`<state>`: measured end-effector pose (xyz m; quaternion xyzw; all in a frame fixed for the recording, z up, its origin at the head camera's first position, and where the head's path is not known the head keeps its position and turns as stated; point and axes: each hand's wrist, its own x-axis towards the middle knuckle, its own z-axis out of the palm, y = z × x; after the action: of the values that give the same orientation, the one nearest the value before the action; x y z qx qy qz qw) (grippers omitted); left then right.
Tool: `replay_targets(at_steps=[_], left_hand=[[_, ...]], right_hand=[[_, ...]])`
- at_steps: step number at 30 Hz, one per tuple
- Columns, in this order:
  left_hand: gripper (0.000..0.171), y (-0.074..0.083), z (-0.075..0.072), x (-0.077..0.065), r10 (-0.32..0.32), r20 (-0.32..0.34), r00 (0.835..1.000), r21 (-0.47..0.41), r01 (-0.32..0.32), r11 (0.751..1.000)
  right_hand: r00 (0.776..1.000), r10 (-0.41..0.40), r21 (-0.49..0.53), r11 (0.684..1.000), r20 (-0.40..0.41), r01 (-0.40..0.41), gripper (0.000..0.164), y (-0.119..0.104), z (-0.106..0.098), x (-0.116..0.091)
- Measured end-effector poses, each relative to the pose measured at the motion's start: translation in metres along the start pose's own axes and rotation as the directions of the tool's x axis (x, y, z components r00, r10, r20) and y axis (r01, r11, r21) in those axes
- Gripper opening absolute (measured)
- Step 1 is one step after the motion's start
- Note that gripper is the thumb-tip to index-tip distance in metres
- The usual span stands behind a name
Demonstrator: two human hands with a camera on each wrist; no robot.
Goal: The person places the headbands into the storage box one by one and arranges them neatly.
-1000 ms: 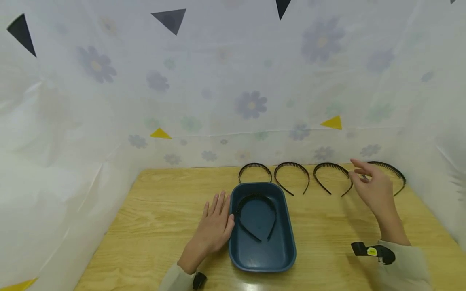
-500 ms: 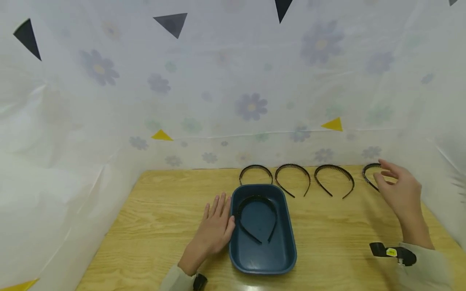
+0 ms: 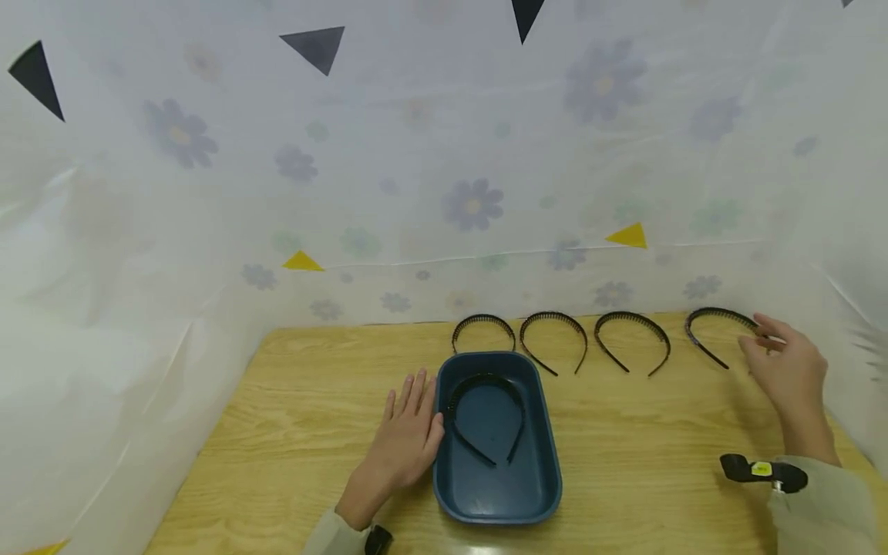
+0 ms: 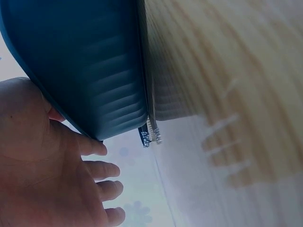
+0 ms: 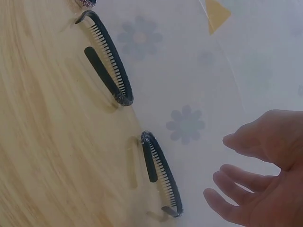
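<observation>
My left hand (image 3: 405, 435) lies along the left side of a dark blue plastic tray (image 3: 496, 505), its fingers straight. In the left wrist view, that hand (image 4: 52, 165) touches the rim of the tray (image 4: 90, 71). Inside the tray is a black toothed headband (image 3: 519, 397). My right hand (image 3: 791, 374) hovers by the right side of the rightmost black headband (image 3: 718, 311), covering part of it in the head view. The right wrist view shows a gap between the hand (image 5: 260, 184) and that headband (image 5: 167, 165). Nothing is between its loosely bent fingers.
Along the back edge of the wooden table (image 3: 312, 432) lie more black headbands: one behind the tray (image 3: 483, 317), a second (image 3: 553, 314) and a third (image 3: 627, 314). A white flowered sheet (image 3: 395, 154) hangs behind and at both sides.
My right hand has moved right, from between the last two headbands, across the rightmost one to its right side. The left hand and tray have stayed in place.
</observation>
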<state>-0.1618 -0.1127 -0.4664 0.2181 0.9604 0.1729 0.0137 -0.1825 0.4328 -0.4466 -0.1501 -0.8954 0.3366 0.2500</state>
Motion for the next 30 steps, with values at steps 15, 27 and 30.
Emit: replay_targets(at_steps=[15, 27, 30], left_hand=[[0.06, -0.002, 0.0, -0.001, 0.027, -0.026, 0.999, -0.034, -0.028, 0.999], [0.061, -0.004, -0.002, 0.002, 0.004, -0.016, 1.0, 0.021, -0.004, 1.0], [0.061, -0.003, 0.002, 0.001, 0.004, -0.014, 1.0, 0.019, -0.004, 1.0]], right_hand=[[0.984, 0.159, -0.021, 0.987, 0.084, -0.158, 0.057, 0.036, 0.002, 0.012], [0.954, 0.232, -0.013, 0.972, 0.191, -0.234, 0.063, 0.05, 0.002, 0.015], [0.925, 0.275, -0.011, 0.959, 0.261, -0.282, 0.069, 0.056, 0.0, 0.011]])
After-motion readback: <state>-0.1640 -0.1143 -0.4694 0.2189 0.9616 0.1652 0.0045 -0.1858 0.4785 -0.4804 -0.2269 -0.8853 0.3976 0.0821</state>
